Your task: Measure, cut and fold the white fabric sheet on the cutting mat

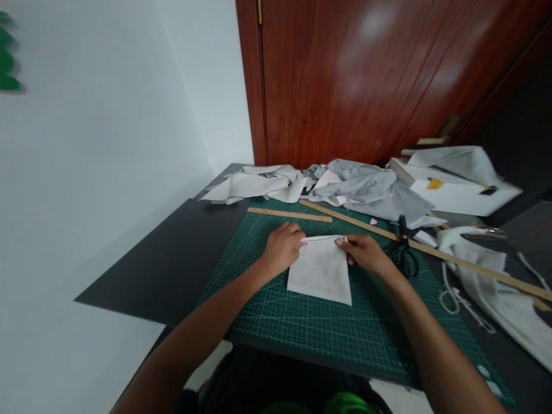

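Small white rectangular fabric piece point(319, 269) on green cutting mat point(276, 310): thin, floppy, light imo. Left hand point(282, 248) & right hand point(366, 253) fingers pressed together on its top edge, best held at corners.

Cut off by the right edge at three o'clock: long wooden ruler point(474, 263) and grey garment point(495, 293). Partly hidden under the right hand point(366, 254): black scissors point(404, 253), blades unclear. Blurred at ten o'clock: green shape point(7, 63), cropped by the left edge. Fingertips of the left hand point(282, 247) curled out of sight.
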